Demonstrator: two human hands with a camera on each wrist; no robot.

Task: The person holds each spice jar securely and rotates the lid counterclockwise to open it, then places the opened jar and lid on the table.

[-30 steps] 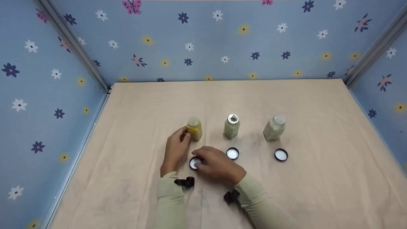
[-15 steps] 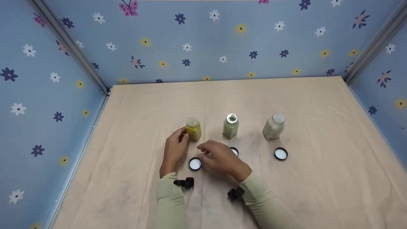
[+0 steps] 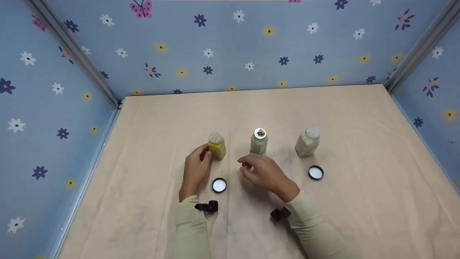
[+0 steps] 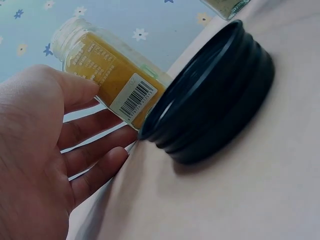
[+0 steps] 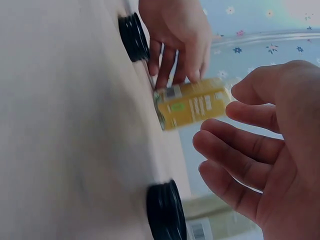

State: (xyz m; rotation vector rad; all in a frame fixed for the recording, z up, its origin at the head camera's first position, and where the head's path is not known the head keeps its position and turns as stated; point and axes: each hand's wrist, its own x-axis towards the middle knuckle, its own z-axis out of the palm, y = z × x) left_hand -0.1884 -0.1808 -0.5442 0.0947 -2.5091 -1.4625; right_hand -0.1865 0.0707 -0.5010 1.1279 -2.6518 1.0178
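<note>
A glass spice jar of yellow powder (image 3: 217, 147) with a perforated shaker top stands upright at my left hand (image 3: 196, 169). In the left wrist view the thumb (image 4: 80, 91) lies against its labelled side, the other fingers around its far side and base. My right hand (image 3: 266, 174) hovers over the cloth, fingers loosely bent with nothing between them. A black screw cap (image 3: 219, 185), white lining up, lies in front of the yellow jar. Another black cap (image 5: 166, 210), below the right hand in the right wrist view, is hidden by that hand in the head view.
Behind the right hand stands a jar of green contents (image 3: 259, 142) with a shiny ring at its mouth. Farther right is a pale green jar (image 3: 307, 143) with a whitish top, a black cap (image 3: 316, 173) in front. Flowered blue walls (image 3: 230, 46) enclose the cloth-covered table (image 3: 161, 115).
The right hand has let go of the cap in front of the yellow jar and moved right, now covering the middle cap. The left hand stays at the yellow jar.
</note>
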